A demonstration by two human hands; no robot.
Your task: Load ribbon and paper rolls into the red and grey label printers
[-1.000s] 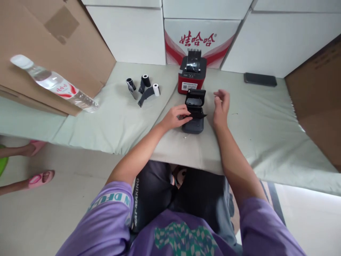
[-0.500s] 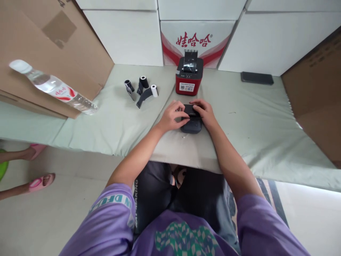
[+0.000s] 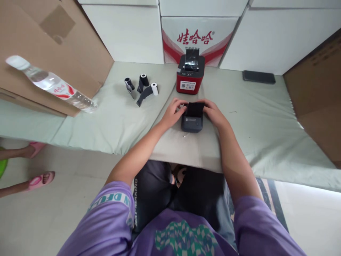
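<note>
Both my left hand [image 3: 174, 113] and right hand [image 3: 214, 114] now grasp the sides of the small black printer [image 3: 193, 118] on the worktop [image 3: 253, 117] before the red printer [image 3: 190, 75], its lid, open a second ago, pressed shut.

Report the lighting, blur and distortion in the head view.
Head view: soft, even light, with only faint shadows under both hands at the dark printer; wide-angle lens bends the white boxes and table edge outward; the water bottle at the left edge looks slightly smeared; a bright overexposed strip lies on the floor at lower right.
</note>
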